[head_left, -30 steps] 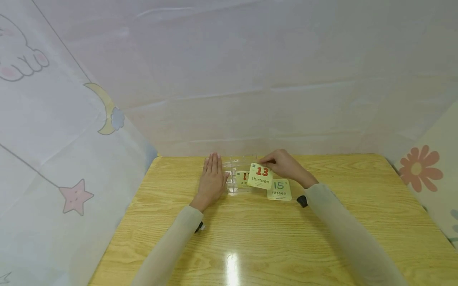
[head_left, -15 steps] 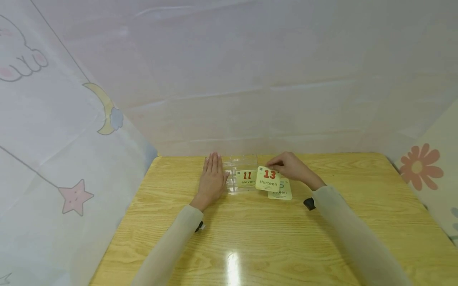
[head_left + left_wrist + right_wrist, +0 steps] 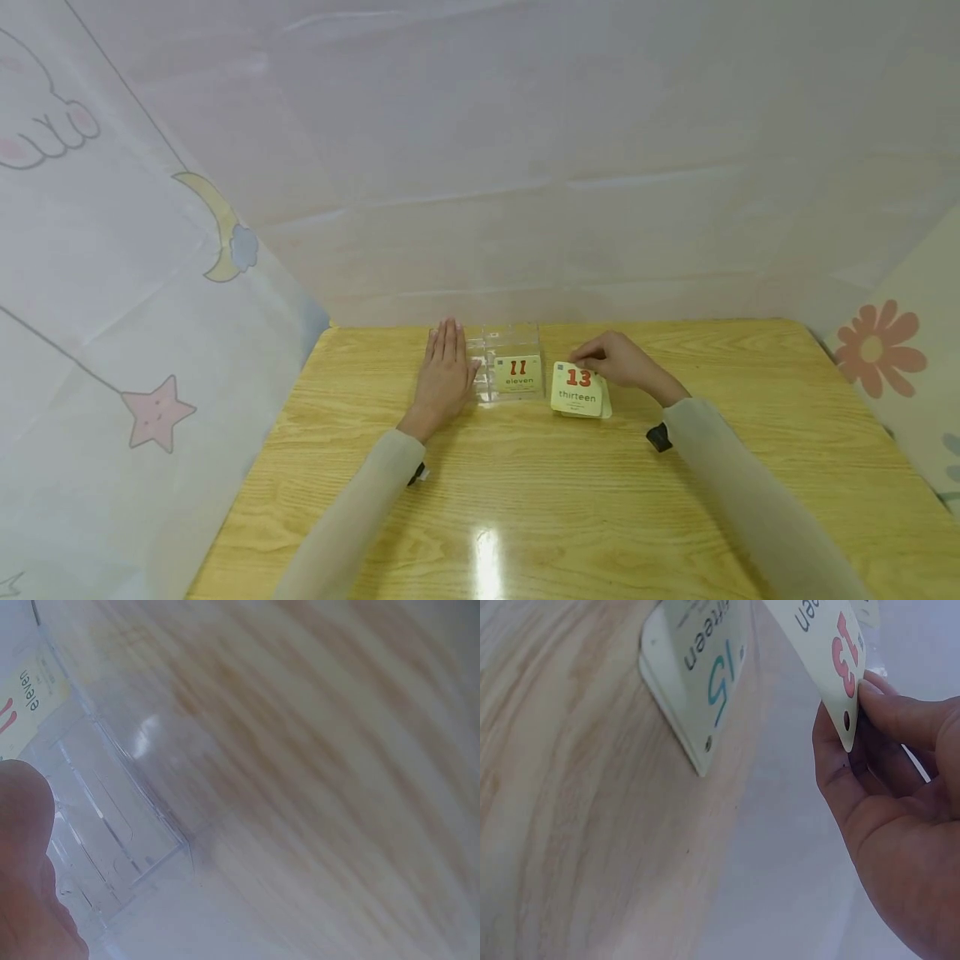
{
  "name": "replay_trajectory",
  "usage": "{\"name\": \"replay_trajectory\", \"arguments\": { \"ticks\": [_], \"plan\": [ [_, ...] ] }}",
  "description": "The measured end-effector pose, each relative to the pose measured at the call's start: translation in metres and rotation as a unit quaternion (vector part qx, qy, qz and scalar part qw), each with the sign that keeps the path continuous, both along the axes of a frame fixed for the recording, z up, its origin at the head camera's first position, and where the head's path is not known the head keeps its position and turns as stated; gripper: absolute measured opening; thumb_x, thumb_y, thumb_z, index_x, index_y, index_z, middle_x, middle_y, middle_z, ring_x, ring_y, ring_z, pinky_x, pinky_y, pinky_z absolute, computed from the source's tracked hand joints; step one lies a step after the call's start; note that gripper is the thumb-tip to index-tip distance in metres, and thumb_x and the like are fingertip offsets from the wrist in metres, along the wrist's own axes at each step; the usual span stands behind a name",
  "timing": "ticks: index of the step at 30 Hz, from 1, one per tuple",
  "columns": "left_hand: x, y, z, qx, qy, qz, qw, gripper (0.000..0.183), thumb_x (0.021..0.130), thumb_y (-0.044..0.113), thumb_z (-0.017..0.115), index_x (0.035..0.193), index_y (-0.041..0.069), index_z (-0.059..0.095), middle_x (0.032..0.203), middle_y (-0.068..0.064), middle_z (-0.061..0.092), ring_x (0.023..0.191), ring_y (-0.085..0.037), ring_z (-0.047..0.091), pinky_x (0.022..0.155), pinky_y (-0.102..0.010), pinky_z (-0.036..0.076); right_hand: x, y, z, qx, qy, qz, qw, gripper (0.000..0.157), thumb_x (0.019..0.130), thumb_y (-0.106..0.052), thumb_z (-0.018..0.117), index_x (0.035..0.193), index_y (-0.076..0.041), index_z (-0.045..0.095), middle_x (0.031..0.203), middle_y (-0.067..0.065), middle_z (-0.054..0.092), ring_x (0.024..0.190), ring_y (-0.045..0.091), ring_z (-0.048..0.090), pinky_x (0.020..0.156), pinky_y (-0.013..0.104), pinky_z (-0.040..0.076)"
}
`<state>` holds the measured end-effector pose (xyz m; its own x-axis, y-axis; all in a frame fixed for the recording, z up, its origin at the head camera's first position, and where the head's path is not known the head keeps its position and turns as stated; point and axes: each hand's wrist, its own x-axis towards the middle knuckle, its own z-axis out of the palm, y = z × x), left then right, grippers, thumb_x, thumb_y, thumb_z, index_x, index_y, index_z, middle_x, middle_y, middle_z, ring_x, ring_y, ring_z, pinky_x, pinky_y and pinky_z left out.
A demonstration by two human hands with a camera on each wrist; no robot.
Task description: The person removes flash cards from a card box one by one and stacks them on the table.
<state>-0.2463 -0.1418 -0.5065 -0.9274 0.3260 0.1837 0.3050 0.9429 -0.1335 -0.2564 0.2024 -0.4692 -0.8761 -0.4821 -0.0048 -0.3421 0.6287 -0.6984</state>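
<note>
My right hand (image 3: 617, 362) pinches the upper right edge of a yellow number card (image 3: 576, 389) printed with a red 13 and "thirteen". The right wrist view shows this card raised above another card (image 3: 705, 667) marked 15, which lies on a thin stack on the table. From the head, the 13 hides nearly all of the 15. With straight fingers, my left hand (image 3: 444, 375) rests flat on the left part of a clear plastic compartment tray (image 3: 517, 335). A card reading 11, "eleven" (image 3: 518, 375), lies in the tray's right part.
The wooden table (image 3: 450, 517) reaches from the back wall sheet (image 3: 562, 208) toward me. A printed sheet (image 3: 90, 317) hangs on the left, and another with a red flower (image 3: 872, 348) on the right. A black wrist strap piece (image 3: 658, 437) hangs under my right sleeve.
My right hand has carried the 13 card right and toward me, from over the tray to over the 15 card. The 11 card is now fully uncovered. My left hand has stayed put.
</note>
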Motion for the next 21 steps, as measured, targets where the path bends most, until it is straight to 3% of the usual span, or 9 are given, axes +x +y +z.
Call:
{"name": "replay_trajectory", "arguments": {
  "ticks": [6,21],
  "plan": [
    [-0.001,-0.001,-0.001,0.008,-0.004,0.000,1.0000,0.073,0.115,0.042,0.034,0.166,-0.007,0.013,0.176,-0.025,0.001,0.166,-0.038,0.005,0.137,-0.048,0.006,-0.001,0.006,-0.007,-0.001,-0.006,-0.006,1.000,0.025,0.104,-0.004,0.061,0.123,-0.003,0.078,0.128,0.023,0.074,0.105,0.028,0.076,0.084,0.040,0.064],
    [-0.002,0.000,-0.003,-0.009,-0.008,0.006,0.9999,0.075,0.115,0.044,0.029,0.166,-0.007,0.010,0.176,-0.024,-0.001,0.166,-0.037,0.000,0.137,-0.048,0.004,-0.007,0.009,-0.016,-0.003,-0.017,-0.006,1.000,0.025,0.105,-0.005,0.060,0.123,-0.001,0.077,0.128,0.024,0.074,0.112,0.036,0.073,0.090,0.046,0.064]
  ]
}}
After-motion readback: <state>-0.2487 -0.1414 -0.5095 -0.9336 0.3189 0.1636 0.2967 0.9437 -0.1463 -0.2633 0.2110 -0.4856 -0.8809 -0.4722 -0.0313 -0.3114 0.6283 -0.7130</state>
